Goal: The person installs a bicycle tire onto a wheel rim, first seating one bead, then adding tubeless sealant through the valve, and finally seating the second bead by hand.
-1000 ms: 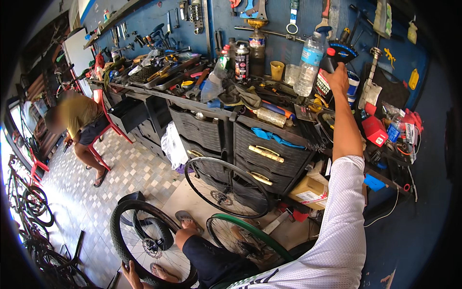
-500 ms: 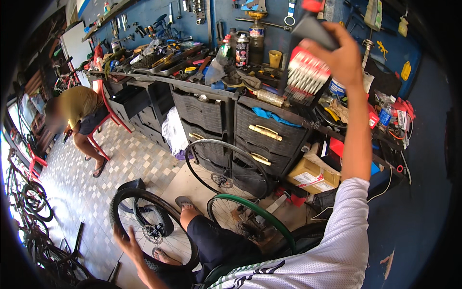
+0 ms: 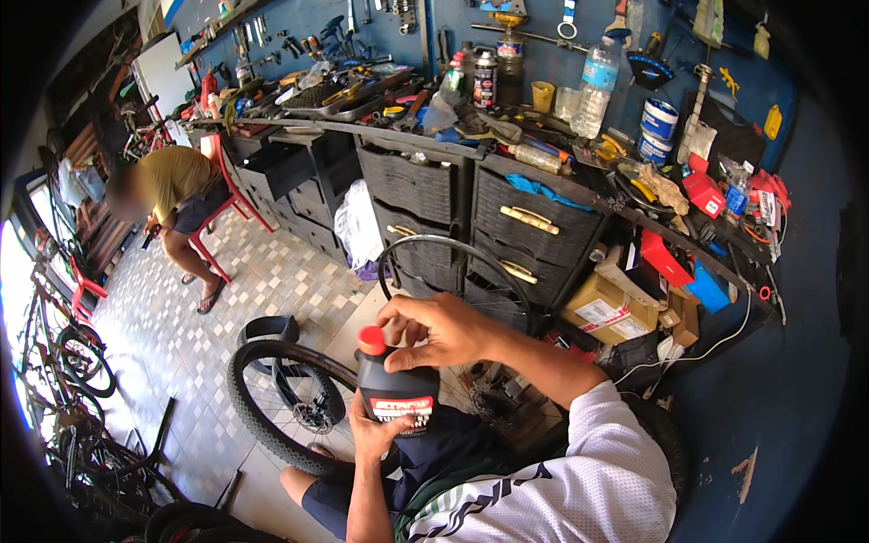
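A dark grey plastic bottle (image 3: 398, 380) with a red cap (image 3: 371, 340) and a red-and-white label stands nearly upright over my lap. From below and the left, my left hand (image 3: 374, 433) wraps its lower part, thumb across the label. My right hand (image 3: 434, 333) is at the bottle's shoulder, thumb against it and fingers curled close beside the cap. The bottle hides part of that grip. A bicycle wheel with a black knobby tyre (image 3: 251, 416) leans by my legs, left of the bottle. Another wheel rim (image 3: 453, 241) stands behind my right hand.
Black drawers (image 3: 534, 217) with pale handles carry a workbench cluttered with tools, a clear water bottle (image 3: 596, 90) and blue-and-white tubs (image 3: 658, 131). A cardboard box (image 3: 608, 308) sits below at right. Another person (image 3: 176, 185) sits on a red chair (image 3: 222, 195) at left. Bicycles (image 3: 81, 398) stand along the left edge.
My right hand has brought the bottle down from above the bench to my lap. My left hand has moved from beside the tyre onto the bottle. The view has shifted slightly.
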### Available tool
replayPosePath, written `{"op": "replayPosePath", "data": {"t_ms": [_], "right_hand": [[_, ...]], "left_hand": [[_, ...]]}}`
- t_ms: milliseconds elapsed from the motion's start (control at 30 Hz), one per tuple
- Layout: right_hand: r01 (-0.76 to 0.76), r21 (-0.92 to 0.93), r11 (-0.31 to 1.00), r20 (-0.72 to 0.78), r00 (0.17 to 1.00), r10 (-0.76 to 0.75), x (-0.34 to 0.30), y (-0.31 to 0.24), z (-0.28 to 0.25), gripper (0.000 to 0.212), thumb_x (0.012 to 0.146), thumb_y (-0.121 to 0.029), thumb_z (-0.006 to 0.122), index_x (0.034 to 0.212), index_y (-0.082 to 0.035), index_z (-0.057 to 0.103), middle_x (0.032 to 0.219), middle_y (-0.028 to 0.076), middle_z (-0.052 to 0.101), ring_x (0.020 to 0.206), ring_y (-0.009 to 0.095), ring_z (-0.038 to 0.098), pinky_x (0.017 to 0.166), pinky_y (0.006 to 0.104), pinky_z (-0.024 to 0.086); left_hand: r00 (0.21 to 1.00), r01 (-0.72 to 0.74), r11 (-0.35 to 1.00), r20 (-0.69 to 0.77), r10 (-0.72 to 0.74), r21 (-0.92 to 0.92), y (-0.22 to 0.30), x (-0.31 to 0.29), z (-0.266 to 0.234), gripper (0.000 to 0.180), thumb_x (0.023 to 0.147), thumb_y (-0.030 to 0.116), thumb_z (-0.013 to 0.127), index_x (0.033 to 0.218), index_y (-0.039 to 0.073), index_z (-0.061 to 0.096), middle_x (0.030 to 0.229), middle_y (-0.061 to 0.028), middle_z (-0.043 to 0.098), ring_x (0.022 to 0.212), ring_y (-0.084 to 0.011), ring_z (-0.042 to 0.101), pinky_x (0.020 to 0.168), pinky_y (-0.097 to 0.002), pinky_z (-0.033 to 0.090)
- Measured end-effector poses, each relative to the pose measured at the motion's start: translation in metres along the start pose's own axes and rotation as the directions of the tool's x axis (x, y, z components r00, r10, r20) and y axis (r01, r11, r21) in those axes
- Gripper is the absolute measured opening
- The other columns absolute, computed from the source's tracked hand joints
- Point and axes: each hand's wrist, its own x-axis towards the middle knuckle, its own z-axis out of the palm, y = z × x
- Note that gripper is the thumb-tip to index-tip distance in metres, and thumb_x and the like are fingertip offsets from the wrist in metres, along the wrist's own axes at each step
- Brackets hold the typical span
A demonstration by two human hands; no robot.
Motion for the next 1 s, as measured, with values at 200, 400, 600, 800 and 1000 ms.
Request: {"op": "replayPosePath", "data": {"t_ms": [200,400,600,800,1000], "right_hand": [[0.468,-0.344,0.814,0.221,0.883,-0.414,0.025,-0.020,-0.001,0.054,0.085,-0.058,0.075,0.075,-0.008,0.058,0.070,0.005,0.058,0.061,0.027,0.064,0.053,0.0379,0.050],[0.568,-0.324,0.757,0.292,0.821,-0.491,0.032,-0.020,0.020,0.043,0.084,-0.041,0.071,0.065,-0.008,0.051,0.065,0.007,0.051,0.056,0.029,0.056,0.049,0.0396,0.045],[0.257,-0.390,0.884,0.057,0.965,-0.256,0.014,0.000,0.043,0.044,0.088,-0.038,0.068,0.064,-0.005,0.051,0.064,0.011,0.052,0.055,0.032,0.055,0.051,0.0412,0.044],[-0.068,-0.078,0.995,-0.059,0.996,0.064,-0.007,0.003,0.059,0.082,0.081,-0.057,0.083,0.138,-0.005,0.056,0.107,0.014,0.067,0.095,0.026,0.068,0.083,0.0366,0.054],[-0.138,0.315,0.939,-0.109,0.977,0.181,-0.017,0.048,0.106,0.122,0.079,-0.034,0.092,0.164,-0.007,0.009,0.120,0.016,0.066,0.108,0.022,0.067,0.092,0.0374,0.054]], "left_hand": [[0.955,0.082,0.996,0.283,-0.092,0.047,0.005,-0.018,-0.040,0.094,0.055,0.035,0.104,0.130,-0.004,0.061,0.107,-0.0087,0.075,0.100,-0.0175,0.069,0.093,-0.0343,0.055],[0.958,-0.036,0.972,0.285,-0.032,0.230,0.008,-0.020,-0.050,0.081,0.058,0.030,0.103,0.121,-0.003,0.063,0.095,-0.0127,0.077,0.088,-0.0153,0.072,0.084,-0.0333,0.058],[0.990,-0.047,0.915,0.142,-0.012,0.401,0.010,-0.028,-0.041,0.076,0.061,0.034,0.100,0.115,-0.003,0.064,0.094,-0.0144,0.077,0.088,-0.0203,0.075,0.081,-0.0351,0.059],[0.989,0.147,0.877,-0.087,-0.120,0.458,0.014,-0.022,-0.039,0.082,0.064,0.045,0.097,0.116,-0.008,0.063,0.098,-0.0164,0.074,0.093,-0.0194,0.069,0.084,-0.0369,0.055],[0.960,0.267,0.765,-0.091,-0.265,0.586,0.047,-0.009,-0.041,0.089,0.072,0.055,0.090,0.125,-0.010,0.058,0.099,-0.0222,0.072,0.093,-0.0281,0.072,0.084,-0.0393,0.056]]}}
